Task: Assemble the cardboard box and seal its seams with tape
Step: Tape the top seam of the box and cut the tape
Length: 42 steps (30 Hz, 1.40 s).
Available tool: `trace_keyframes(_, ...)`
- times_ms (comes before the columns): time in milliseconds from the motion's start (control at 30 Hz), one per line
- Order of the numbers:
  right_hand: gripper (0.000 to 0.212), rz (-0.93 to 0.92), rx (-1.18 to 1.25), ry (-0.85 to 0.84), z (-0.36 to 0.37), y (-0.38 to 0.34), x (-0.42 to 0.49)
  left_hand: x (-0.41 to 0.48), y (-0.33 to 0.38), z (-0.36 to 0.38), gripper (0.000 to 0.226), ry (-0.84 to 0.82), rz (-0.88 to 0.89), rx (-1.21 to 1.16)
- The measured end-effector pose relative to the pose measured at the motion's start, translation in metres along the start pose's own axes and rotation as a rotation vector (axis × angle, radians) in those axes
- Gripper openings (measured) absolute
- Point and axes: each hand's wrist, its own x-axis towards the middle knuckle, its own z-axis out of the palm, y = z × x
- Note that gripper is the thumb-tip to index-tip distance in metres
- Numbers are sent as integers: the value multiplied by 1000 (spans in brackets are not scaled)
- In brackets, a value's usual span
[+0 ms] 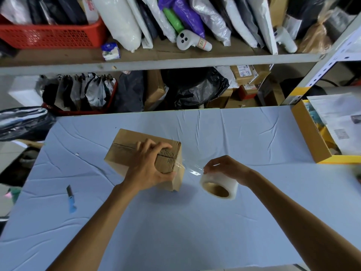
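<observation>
Blue tablecloth [175, 222]: cardboard box [125, 147], carton [310, 137] of papers [340, 118]

On the table [195, 231]: one cardboard box [125, 147], one roll of clear tape [219, 187], one blue-handled knife [70, 197], one open yellow-edged carton [310, 133]. Two hands: left hand [150, 169], right hand [226, 169]. On the upper shelf [156, 64]: two white handheld controllers [192, 41] [285, 39], one red basket [50, 37].

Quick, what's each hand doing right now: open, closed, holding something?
Left hand: closed, grips the box.
Right hand: closed, holds the tape roll, with a strip stretched to the box.
</observation>
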Motion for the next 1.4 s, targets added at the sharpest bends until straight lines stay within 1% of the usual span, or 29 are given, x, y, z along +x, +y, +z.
trace_keyframes(133,13,2,-26,61,3,-2,1,-2,-1,0,69,11,-11,-18)
trace_keyframes(267,14,0,-36,84,4,-5,-1,-2,0,0,70,2,-22,-31)
trace_keyframes(467,11,-19,-40,151,8,-5,-1,-1,0,-2,74,-66,-27,-45)
trace_keyframes(600,7,-21,-50,157,8,-7,-3,-1,3,-5,77,-102,-39,-34)
trace_keyframes(767,9,-30,-84,165,8,-8,-3,0,6,-11,84,-108,-20,-1)
trace_keyframes(867,13,-29,-142,169,11,-12,-2,3,6,-20,79,-132,-21,-46)
trace_keyframes(967,13,-37,-173,169,15,-16,-3,4,4,-28,63,-133,-18,-111)
trace_keyframes(1033,13,-43,-178,176,16,-18,-4,2,0,-29,59,-117,-1,-104)
trace_keyframes(1267,10,-34,-203,205,20,-20,-2,-9,-11,-28,68,-98,34,-44)
trace_keyframes(1400,11,-61,-229,206,24,-23,-1,-13,-13,-31,68,-104,12,-49)
